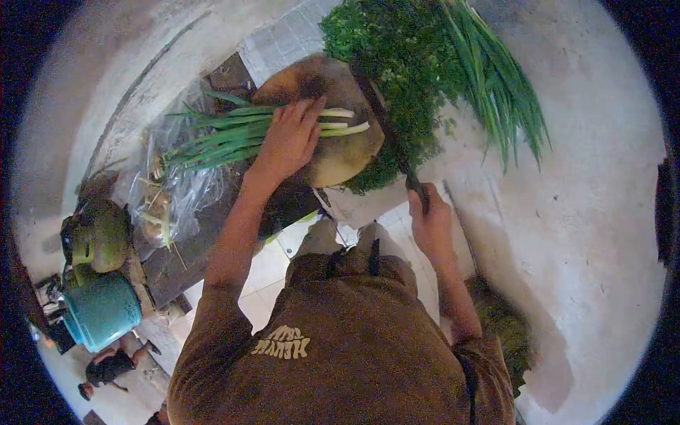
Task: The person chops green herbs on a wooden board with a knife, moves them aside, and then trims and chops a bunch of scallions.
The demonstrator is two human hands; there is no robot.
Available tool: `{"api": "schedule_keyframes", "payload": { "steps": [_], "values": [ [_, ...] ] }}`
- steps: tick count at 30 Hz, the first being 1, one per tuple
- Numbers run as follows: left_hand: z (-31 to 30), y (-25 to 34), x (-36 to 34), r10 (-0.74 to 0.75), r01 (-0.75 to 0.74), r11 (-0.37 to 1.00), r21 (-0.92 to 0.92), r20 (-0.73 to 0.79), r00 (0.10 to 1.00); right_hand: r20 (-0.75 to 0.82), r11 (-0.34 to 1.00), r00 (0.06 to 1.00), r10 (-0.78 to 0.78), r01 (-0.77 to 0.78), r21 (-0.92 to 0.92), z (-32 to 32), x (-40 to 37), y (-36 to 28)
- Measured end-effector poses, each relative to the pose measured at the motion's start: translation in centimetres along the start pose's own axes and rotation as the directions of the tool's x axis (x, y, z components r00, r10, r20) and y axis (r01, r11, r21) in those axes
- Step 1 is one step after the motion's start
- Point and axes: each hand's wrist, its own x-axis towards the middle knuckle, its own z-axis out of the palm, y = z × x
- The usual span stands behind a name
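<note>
1. Pale floor tiles (pixel 265 273) show below, with visible joints.
2. A dark table (pixel 177 275) stands left of centre.
3. Near it sit a rounded green container (pixel 108 234) and a turquoise bucket (pixel 106 312).
4. A pale, marked surface (pixel 588 177) spreads rightward, wall or floor unclear.
5. Light casts a soft shadow (pixel 549 372), lower right.

One round wide-angle view, from a camera on the wearer's head, facing forward and steeply down, brown T-shirt (pixel 368 347) nearest, wooden chopping board (pixel 341 157) farther.

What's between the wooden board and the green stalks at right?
In the head view: the knife at the right edge of the board, then leafy greens reaching the stalks.
</note>
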Motion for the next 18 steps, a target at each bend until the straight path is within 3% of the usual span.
{"api": "schedule_keyframes", "payload": {
  "steps": [3, 10, 14, 18],
  "values": [
    [-0.1, -1.3, -0.5, 0.056, -0.056, 0.998, 0.001, -0.007, 0.998, -0.036, 0.995, 0.996, -0.075, 0.073, -0.071, 0.9, 0.0, -0.5],
    [1.6, -4.3, -0.7, 0.11, -0.109, 0.993, 0.05, -0.029, 0.993, -0.125, 0.993, 0.992, -0.024, 0.01, -0.114, 7.0, -2.8, -2.3],
    [1.2, -3.0, -0.1, -0.005, 0.002, 0.999, 0.038, 0.072, 0.997, -0.194, 0.993, 0.98, 0.038, -0.06, -0.106, 9.0, -3.5, -3.8],
    [2.3, -2.8, -1.0, 0.095, -0.095, 0.995, 0.005, -0.022, 0.995, -0.297, 0.997, 0.954, 0.03, -0.048, -0.053, 9.2, -3.6, -4.4]
  ]
}}
